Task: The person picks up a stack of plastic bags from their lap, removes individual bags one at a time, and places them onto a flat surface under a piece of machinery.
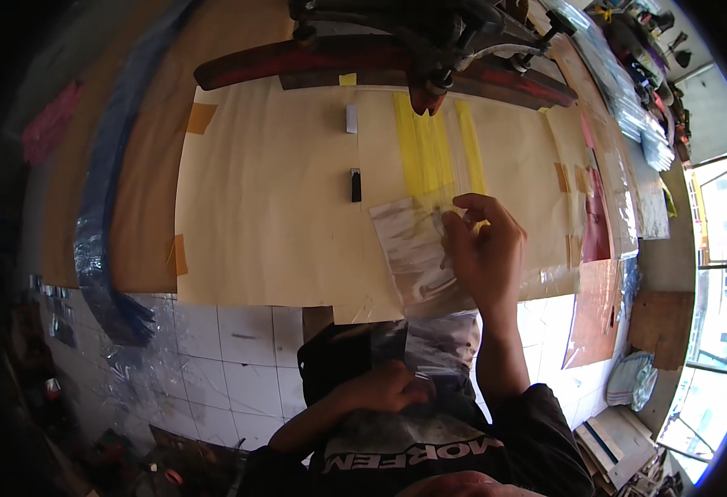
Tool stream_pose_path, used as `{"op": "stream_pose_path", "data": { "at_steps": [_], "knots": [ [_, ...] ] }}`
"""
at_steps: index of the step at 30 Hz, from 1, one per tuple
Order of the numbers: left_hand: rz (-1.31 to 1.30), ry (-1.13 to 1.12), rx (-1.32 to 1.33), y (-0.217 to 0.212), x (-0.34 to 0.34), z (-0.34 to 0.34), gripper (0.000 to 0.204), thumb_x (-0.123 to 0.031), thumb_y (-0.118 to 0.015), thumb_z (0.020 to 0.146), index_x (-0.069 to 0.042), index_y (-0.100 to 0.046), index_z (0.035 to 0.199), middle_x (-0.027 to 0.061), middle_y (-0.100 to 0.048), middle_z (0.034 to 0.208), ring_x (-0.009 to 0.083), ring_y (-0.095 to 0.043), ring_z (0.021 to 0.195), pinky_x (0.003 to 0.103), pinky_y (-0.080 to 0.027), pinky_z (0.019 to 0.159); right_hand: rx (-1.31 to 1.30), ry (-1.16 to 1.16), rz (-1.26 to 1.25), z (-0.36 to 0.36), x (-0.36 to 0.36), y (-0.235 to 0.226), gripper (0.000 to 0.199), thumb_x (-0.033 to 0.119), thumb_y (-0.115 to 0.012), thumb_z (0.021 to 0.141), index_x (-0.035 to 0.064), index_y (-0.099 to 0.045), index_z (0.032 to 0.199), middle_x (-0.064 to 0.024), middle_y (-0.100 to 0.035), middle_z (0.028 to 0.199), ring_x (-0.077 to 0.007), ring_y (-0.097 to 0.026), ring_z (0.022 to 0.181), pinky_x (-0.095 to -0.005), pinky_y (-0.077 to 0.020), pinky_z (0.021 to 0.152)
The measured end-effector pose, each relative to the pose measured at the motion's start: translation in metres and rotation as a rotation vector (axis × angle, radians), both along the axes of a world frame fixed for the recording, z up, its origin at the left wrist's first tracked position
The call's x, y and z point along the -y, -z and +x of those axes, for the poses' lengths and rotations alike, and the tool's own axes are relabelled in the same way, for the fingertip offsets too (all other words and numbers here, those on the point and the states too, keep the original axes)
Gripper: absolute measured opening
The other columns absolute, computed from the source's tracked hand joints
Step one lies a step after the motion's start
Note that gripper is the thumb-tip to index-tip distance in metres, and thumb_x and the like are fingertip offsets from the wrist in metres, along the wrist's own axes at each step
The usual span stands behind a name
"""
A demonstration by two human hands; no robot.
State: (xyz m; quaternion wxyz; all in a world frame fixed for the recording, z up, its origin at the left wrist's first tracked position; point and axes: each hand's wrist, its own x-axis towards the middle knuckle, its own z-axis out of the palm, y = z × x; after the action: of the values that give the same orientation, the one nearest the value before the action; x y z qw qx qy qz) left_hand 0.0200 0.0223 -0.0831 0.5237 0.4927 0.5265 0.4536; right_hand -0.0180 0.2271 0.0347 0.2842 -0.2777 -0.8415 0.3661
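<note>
My right hand (pixel 489 247) pinches the upper edge of a clear plastic sheet (pixel 413 253), perhaps a bag, over the paper-covered table. The sheet slants down toward the table's near edge, and its lower part shows wrinkles and glare. Under its upper end run yellow strips (pixel 423 153) stuck to the paper. My left hand (pixel 392 388) is closed close to my body, below the table edge. What its fingers hold, if anything, is hidden. Beside it, more clear plastic (pixel 442 344) lies over my lap.
A dark red metal bar (pixel 314 62) with a clamp frame (pixel 463 50) spans the table's far side. Small black (pixel 355 185) and white (pixel 351 118) pieces sit on the paper (pixel 272 199). Blue plastic sheeting (pixel 103 215) hangs at left; clear plastic (pixel 641 132) is piled far right.
</note>
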Motion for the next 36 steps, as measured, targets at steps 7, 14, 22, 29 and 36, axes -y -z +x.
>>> {"op": "stream_pose_path", "data": {
  "at_steps": [7,14,22,29,36],
  "knots": [
    [0.012,-0.005,-0.041,-0.002,0.008,0.006,0.022,-0.028,-0.066,0.087,-0.009,-0.071,0.097,0.0215,-0.062,0.067,0.0356,-0.063,0.062,0.043,-0.047,0.058,-0.302,-0.339,-0.320,0.026,-0.014,-0.009,0.006,0.006,-0.051,0.097,0.0008,-0.052,0.095,0.0018,-0.050,0.071,-0.0029,-0.043,0.058,-0.0199,-0.0360,0.053],
    [0.196,-0.084,-0.301,0.002,0.036,0.044,0.035,-0.038,-0.065,0.088,-0.003,-0.071,0.086,0.0216,-0.062,0.067,0.0342,-0.064,0.062,0.041,-0.046,0.056,-0.247,-0.599,-0.639,0.096,0.025,-0.049,0.008,0.008,-0.054,0.096,0.0012,-0.053,0.092,-0.0013,-0.054,0.073,-0.0051,-0.049,0.057,-0.0199,-0.0354,0.048],
    [0.183,0.118,-0.027,-0.034,0.049,0.058,0.021,-0.023,-0.064,0.092,-0.010,-0.071,0.107,0.0055,-0.073,0.091,0.0206,-0.070,0.084,0.032,-0.052,0.078,-0.328,-0.635,0.088,0.112,0.039,-0.037,0.009,-0.005,-0.055,0.084,0.0012,-0.060,0.089,-0.0193,-0.058,0.103,-0.0258,-0.063,0.089,-0.0365,-0.0509,0.080],
    [0.177,-0.127,0.256,-0.047,0.050,0.060,0.023,-0.020,-0.062,0.093,-0.003,-0.070,0.106,0.0093,-0.073,0.090,0.0146,-0.068,0.082,0.030,-0.051,0.078,-0.748,-0.549,0.043,0.116,0.009,-0.073,0.012,0.003,-0.050,0.092,0.0012,-0.055,0.102,-0.0116,-0.059,0.092,-0.0197,-0.059,0.080,-0.0321,-0.0494,0.068],
    [0.088,-0.082,0.261,-0.074,0.054,0.052,0.017,-0.009,-0.063,0.092,0.001,-0.068,0.104,0.0078,-0.074,0.094,0.0140,-0.069,0.092,0.027,-0.050,0.088,-0.525,-0.240,-0.043,0.023,-0.002,-0.111,0.029,0.014,-0.056,0.093,0.0048,-0.051,0.120,-0.0048,-0.060,0.074,-0.0080,-0.053,0.054,-0.0201,-0.0419,0.046]
  ]
}}
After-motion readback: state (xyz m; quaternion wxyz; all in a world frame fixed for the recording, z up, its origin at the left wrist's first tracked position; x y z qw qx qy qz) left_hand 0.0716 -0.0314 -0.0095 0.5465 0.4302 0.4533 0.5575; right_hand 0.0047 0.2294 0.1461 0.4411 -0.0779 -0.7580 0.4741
